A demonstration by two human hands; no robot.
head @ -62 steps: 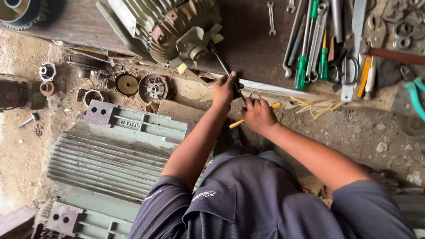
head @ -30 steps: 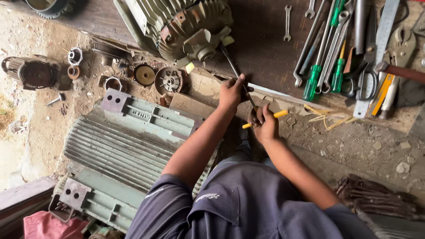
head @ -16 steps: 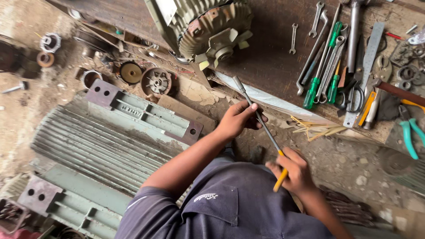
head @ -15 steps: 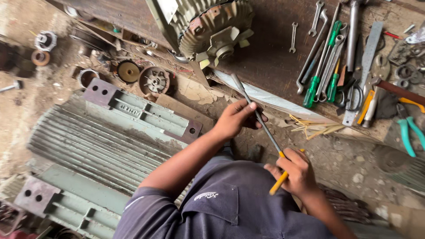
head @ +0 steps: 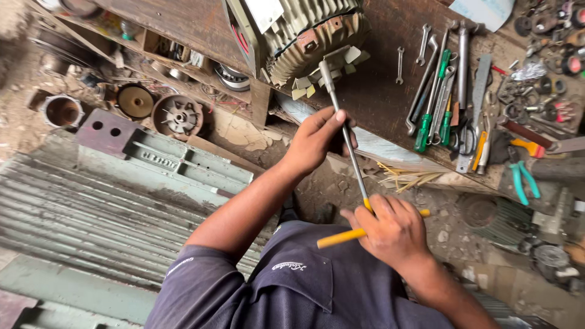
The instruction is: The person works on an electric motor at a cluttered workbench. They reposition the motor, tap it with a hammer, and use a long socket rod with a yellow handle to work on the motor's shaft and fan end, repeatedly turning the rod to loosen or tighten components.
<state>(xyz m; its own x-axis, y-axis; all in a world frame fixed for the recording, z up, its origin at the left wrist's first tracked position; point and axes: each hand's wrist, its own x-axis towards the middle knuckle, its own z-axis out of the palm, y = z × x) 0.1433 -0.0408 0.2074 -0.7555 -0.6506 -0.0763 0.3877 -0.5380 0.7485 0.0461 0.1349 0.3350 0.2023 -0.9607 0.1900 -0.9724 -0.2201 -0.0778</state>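
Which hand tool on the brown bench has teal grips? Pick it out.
The pliers with teal grips, at the bench's near edge beside an orange-handled tool; the green-handled screwdrivers lie further left, among the spanners.

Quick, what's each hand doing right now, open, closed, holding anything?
Left hand: closed around the metal shaft of the T-handle wrench.
Right hand: closed on the wrench's yellow handle.

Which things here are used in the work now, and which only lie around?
In use: T-handle wrench with yellow handle, held by left hand and right hand; electric motor.

Lying about: spanners, green pliers, ribbed motor housing.
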